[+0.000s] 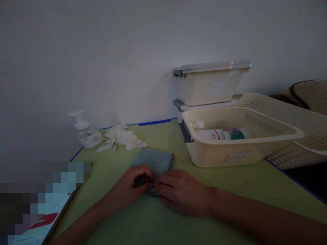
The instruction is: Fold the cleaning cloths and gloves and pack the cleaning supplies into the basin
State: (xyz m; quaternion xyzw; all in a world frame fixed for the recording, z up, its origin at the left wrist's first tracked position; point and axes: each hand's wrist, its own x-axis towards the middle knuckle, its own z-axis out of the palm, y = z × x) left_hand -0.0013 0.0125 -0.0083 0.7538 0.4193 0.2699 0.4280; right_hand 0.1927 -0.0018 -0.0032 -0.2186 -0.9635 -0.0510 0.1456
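A blue-grey textured scrubbing cloth with a dark speckled edge lies on the green table. My left hand is at its left side, thumb and fingers curled together in a pinch on the cloth's near part. From the right, my right hand meets it there, fingers bent and pressed on the cloth. The fingertips of both hands are close together, and they partly hide the cloth's near edge.
A clear pump bottle and crumpled white gloves are at the back left. At the right, a cream bin holds a white bottle. Behind it stand a lidded box and a perforated basket.
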